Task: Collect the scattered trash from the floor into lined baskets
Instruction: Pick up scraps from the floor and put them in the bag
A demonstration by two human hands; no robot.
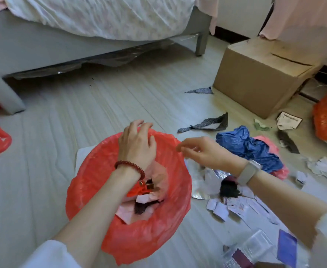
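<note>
Head view: your left hand (137, 144) hovers over the red-lined basket (93, 182), fingers loosely spread, empty; your right hand (201, 151), at its 2 o'clock rim, looks relaxed, holding nothing visible. Scattered paper scraps (234, 207) lie at the basket's 3 o'clock: likely light, limp, so pinch crumpled edges; the blue wad (249, 147) should bunch softly.

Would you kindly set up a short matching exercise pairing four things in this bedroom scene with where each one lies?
Things:
1. cardboard box
2. blue crumpled sheet
3. red-lined basket
4. bead bracelet

Places:
A. on the left wrist
B. on the floor beyond the right hand
C. under the left hand
D. far right, near the bed's leg

Pairs: 1-D, 2-B, 3-C, 4-A
</note>
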